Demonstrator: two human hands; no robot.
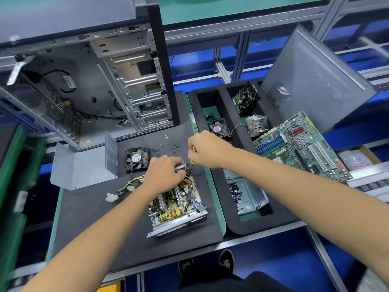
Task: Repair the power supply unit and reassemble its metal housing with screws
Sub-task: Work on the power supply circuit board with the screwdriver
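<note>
Gripping the power supply unit [176, 205] far edge, left hand [165, 172]; right hand [207, 149] fingers pinch screwdriver [192, 163].

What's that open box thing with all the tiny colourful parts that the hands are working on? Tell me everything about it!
That is the power supply unit, lying flat on the dark mat with its lid off. Its bottom half is a shiny metal tray holding a circuit board packed with yellow coils, silver fins and coloured wires. A bundle of yellow and black cables with white plugs trails from its far end to the left. The left hand grips its far end, while the right hand holds a yellow-handled screwdriver pointing down at that far end.
</note>
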